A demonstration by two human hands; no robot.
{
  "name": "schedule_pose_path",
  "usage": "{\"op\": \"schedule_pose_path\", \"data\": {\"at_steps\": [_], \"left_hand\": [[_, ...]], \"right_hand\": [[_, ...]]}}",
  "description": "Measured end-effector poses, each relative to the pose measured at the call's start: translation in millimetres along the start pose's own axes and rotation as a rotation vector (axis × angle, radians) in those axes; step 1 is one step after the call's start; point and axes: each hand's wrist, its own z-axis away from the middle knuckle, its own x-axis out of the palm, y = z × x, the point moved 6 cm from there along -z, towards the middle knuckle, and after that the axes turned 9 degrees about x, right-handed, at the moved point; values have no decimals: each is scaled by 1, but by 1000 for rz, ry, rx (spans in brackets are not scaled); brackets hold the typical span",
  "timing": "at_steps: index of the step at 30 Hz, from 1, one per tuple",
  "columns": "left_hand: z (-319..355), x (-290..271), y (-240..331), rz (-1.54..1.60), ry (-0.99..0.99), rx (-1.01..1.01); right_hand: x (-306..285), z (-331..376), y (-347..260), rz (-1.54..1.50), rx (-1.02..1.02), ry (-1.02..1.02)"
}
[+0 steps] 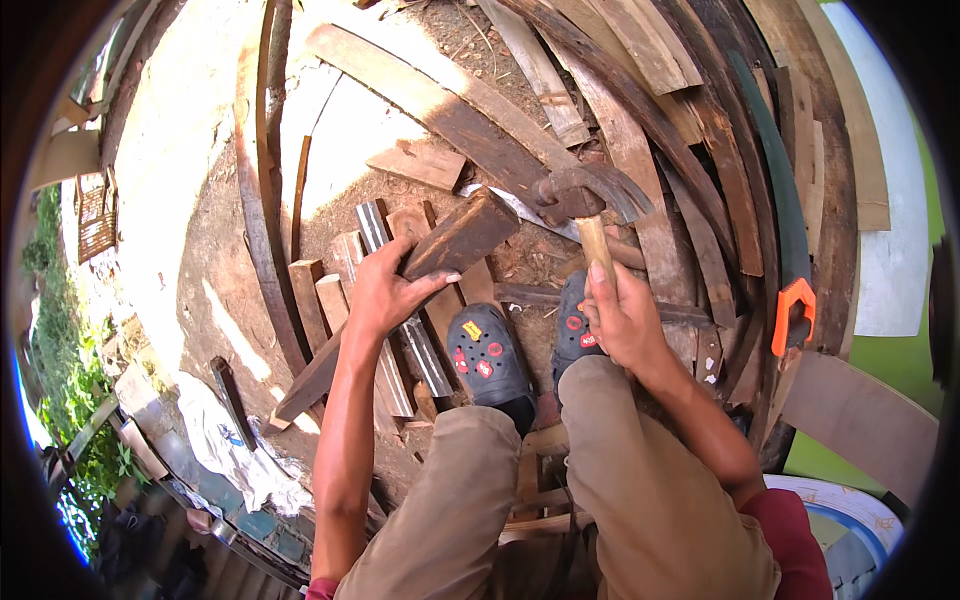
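Note:
My left hand point(387, 290) is closed round a dark wooden plank point(463, 232), thumb on its upper face. The plank slants from the lower left up to a blunt end near the middle. In my right hand point(625, 315) is a claw hammer point(597, 245), gripped by its light wooden handle. Its rusty head point(572, 197) is raised at the upper end, apart from the plank, with the claw toward the right. Beneath my left hand lie several short wood pieces and a metal-striped bar point(425, 355).
A handsaw with an orange handle point(793, 316) rests at the right among stacked boards point(735, 150). Long planks point(440, 110) lie on the dirt ahead. My feet in dark clogs point(490, 350) are between the wood pieces. White cloth point(230, 440) lies at the lower left.

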Motion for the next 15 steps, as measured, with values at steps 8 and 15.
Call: {"op": "schedule_pose_path", "data": {"at_steps": [8,15], "left_hand": [[25,5,20,-168,200,89],[52,18,37,-233,316,210]], "right_hand": [[-8,-11,3,129,-65,82],[0,1,13,119,154,-85]]}}
